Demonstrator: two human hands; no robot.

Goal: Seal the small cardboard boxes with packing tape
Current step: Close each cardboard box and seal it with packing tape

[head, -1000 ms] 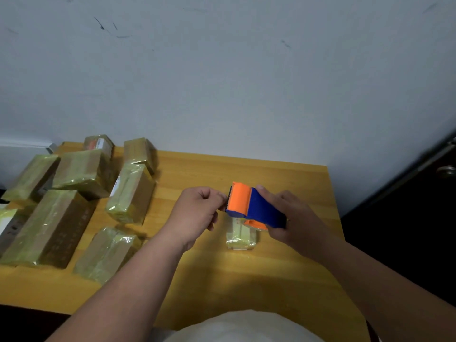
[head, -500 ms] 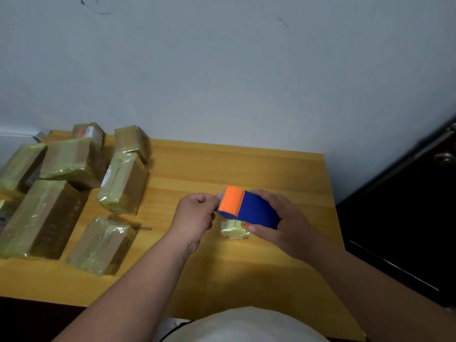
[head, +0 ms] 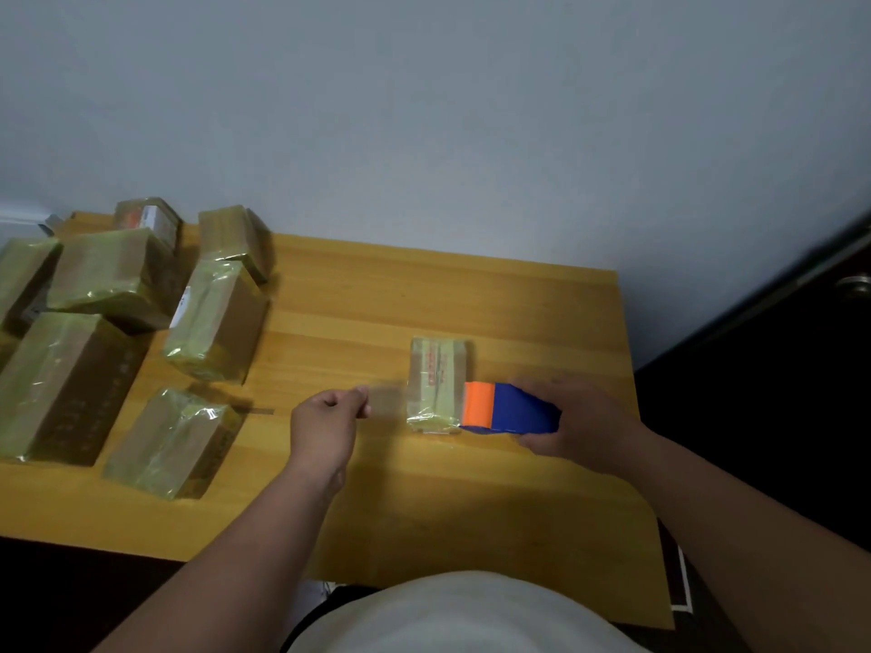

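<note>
Wrapped boxes (head: 118, 332) crowd the desk (head: 377, 294) at nine o'clock. The left hand (head: 325, 424) is curled, pinching clear tape (head: 389, 405) stretched over the small box (head: 438, 384) at centre; at three o'clock the right hand (head: 584, 421) grips the orange-and-blue dispenser (head: 506, 407)

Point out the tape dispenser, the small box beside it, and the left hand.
tape dispenser (head: 511, 408), head view, blue body
small box (head: 438, 379), head view, taped top face
left hand (head: 325, 419), head view, back of hand
</note>
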